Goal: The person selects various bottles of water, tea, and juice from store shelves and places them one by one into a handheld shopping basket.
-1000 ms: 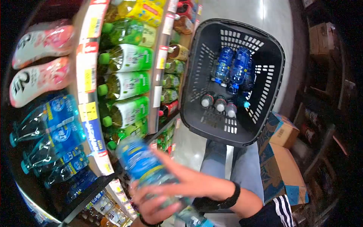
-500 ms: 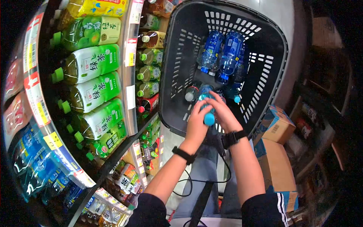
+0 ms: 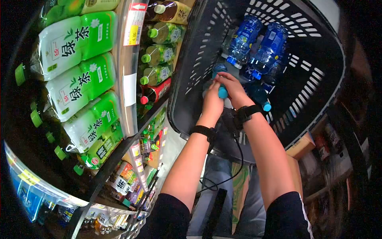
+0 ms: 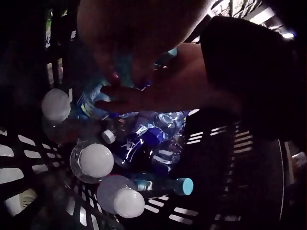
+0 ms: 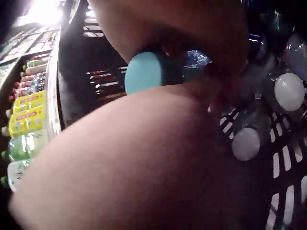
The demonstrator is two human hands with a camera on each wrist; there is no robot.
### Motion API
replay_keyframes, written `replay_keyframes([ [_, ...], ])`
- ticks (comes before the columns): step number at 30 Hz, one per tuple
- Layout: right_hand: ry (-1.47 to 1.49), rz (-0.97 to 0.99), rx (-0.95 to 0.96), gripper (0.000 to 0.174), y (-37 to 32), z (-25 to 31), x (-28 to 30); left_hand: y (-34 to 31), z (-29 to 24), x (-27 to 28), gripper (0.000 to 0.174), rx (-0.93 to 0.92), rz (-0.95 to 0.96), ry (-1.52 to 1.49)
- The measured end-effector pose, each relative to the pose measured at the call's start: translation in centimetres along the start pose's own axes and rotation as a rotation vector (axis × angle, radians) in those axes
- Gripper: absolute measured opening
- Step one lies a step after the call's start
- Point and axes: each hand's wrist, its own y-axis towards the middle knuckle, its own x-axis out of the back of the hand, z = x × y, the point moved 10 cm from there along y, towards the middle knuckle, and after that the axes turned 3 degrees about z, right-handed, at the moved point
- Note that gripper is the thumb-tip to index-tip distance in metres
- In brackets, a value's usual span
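Both hands reach down into a black basket (image 3: 187, 91) and hold a water bottle (image 3: 220, 68) with a turquoise cap (image 5: 144, 74). My left hand (image 3: 213, 101) grips it from the left, my right hand (image 3: 234, 91) from the right, their fingers meeting over it. The cap points back toward me between the hands. In the left wrist view the fingers overlap the bottle's blue label (image 4: 91, 100). Bottles with white caps (image 4: 96, 160) stand close by. Another turquoise-capped bottle (image 3: 260, 97) lies to the right. Blue-labelled water bottles (image 3: 270, 44) lie at the basket's far end.
Shelves of green tea bottles (image 3: 75, 83) run along the left, with a price rail (image 3: 129, 79) and smaller bottles (image 3: 155, 55) close to the basket's left rim. A cardboard box (image 3: 301, 147) sits at the right. A black cable (image 3: 241, 159) hangs below the right wrist.
The bottle has gone from beside the shelf at the lower left into the basket, held in both hands. Since half a second ago, the hands have moved slightly farther in, and the view has come closer.
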Motion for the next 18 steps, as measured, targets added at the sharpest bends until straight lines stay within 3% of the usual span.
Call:
replay_keyframes([
  [4,-0.111,-0.031,0.011,0.046,2.3,-2.9,1.3,-1.1,3.4,-1.2,0.056,0.089,-0.002,-0.033],
  [7,-0.164,-0.06,-0.006,0.039,3.8,-5.1,2.3,-2.2,5.4,-2.6,0.056,0.55,0.246,-0.207],
  [9,-0.197,-0.024,-0.074,0.035,3.2,-5.1,1.8,-2.3,5.9,-3.3,0.054,0.525,0.16,-0.314],
  [12,-0.19,-0.076,-0.019,0.024,2.1,-3.3,1.1,-2.5,5.8,-3.2,0.05,0.546,0.102,-0.432],
  [15,0.001,-0.033,0.006,0.026,4.0,-5.0,2.0,-1.7,7.6,-4.3,0.046,0.441,0.064,-0.709],
  [16,0.159,-0.022,-0.002,0.034,2.5,-4.0,0.6,-1.3,8.0,-4.5,0.045,0.378,0.048,-0.831],
  [18,0.226,0.016,0.012,0.04,1.9,-3.8,0.6,-1.9,5.3,-2.2,0.043,0.472,0.087,-0.906],
])
